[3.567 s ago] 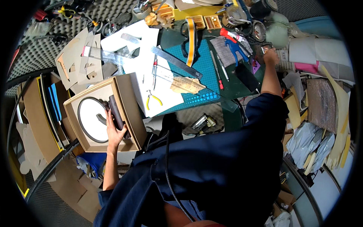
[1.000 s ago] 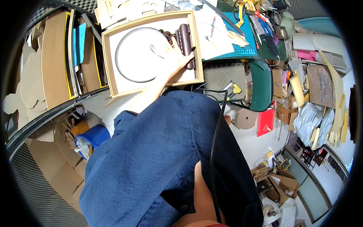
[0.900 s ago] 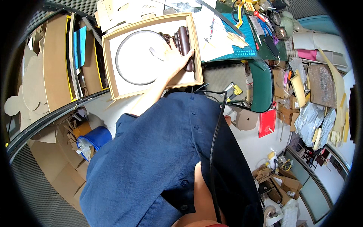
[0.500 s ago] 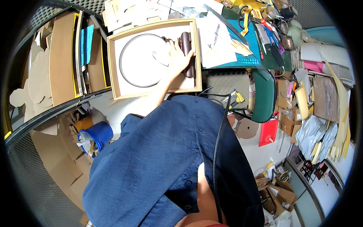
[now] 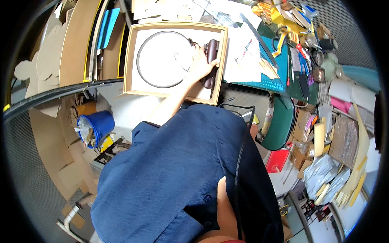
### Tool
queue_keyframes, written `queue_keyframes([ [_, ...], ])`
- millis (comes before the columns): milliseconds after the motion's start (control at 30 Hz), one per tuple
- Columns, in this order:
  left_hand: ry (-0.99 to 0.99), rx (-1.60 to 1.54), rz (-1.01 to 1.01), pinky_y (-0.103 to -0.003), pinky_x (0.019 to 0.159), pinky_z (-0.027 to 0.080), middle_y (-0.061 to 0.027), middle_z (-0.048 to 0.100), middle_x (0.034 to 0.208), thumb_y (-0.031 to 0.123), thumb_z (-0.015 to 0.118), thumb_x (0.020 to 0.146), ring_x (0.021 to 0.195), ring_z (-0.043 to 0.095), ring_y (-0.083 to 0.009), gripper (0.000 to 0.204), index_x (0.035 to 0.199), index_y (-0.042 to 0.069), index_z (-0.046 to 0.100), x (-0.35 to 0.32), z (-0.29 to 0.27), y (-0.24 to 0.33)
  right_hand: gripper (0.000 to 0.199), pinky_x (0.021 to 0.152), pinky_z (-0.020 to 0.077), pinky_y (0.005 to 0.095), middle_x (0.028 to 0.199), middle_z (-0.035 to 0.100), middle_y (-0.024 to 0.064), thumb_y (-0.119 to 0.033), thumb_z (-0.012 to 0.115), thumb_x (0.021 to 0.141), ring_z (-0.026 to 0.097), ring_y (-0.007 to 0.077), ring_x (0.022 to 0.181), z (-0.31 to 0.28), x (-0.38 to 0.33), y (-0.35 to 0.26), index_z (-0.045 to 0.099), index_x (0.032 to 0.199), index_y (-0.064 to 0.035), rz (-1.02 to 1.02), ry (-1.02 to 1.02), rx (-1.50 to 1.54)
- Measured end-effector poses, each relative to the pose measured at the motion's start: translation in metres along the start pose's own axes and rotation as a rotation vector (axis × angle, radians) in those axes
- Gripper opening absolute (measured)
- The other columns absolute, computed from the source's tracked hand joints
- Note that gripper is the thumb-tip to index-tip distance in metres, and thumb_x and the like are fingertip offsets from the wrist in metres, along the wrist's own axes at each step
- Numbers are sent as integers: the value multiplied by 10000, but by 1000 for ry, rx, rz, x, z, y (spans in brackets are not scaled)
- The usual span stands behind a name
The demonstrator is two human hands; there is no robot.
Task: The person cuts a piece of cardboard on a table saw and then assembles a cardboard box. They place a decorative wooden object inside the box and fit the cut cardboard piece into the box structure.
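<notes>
A shallow light-wood box with a white inside lies on the worktable. In it are a thin dark ring on the left and a dark brown cylinder along the right wall. My left hand reaches in with fingers apart. Its thumb crosses the cylinder, and its fingertips rest by a small dark part at the ring's edge. Low beside my shirt, a patch of skin shows at the right; whether it is my right hand is unclear, and no fingers show.
Right of the box lie white paper, a blue-green cutting mat, a long metal ruler and yellow-handled scissors. A green stool seat stands below the table edge. A blue bin sits on the floor at left.
The whole view has shifted, so the box now appears farther right. My left hand stays in the box, its fingers by the small dark part and its thumb over the cylinder.
</notes>
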State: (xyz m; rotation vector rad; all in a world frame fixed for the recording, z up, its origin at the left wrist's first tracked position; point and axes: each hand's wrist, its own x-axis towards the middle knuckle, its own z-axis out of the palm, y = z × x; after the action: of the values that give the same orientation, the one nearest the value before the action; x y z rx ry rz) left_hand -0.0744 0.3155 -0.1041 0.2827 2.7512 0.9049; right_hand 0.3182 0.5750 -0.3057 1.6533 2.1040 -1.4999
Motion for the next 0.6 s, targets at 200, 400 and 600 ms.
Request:
queue_keyframes([
  [200, 50, -48, -89, -541, 1137, 168, -297, 135, 1530, 475, 678, 815, 1433, 168, -393, 951, 1455, -48, 206, -14, -3, -3, 218, 604, 506, 384, 663, 655, 117, -207, 646, 786, 644, 229, 602, -14, 43, 28, 569, 747, -6, -149, -42, -453],
  [400, 29, -125, -102, -553, 1138, 150, -278, 112, 1544, 439, 656, 839, 1419, 208, -402, 925, 1465, -48, 180, -17, 2, 5, 250, 641, 500, 392, 732, 668, 127, -254, 668, 790, 660, 266, 705, -59, 56, 78, 588, 807, -18, -253, 56, -655],
  [600, 116, -160, -66, -571, 1137, 83, -279, 121, 1544, 504, 596, 863, 1450, 110, -383, 907, 1463, -51, 201, -23, 7, -3, 257, 652, 498, 393, 742, 667, 130, -261, 675, 785, 656, 276, 711, -60, 40, 9, 592, 818, -21, -140, -38, -582],
])
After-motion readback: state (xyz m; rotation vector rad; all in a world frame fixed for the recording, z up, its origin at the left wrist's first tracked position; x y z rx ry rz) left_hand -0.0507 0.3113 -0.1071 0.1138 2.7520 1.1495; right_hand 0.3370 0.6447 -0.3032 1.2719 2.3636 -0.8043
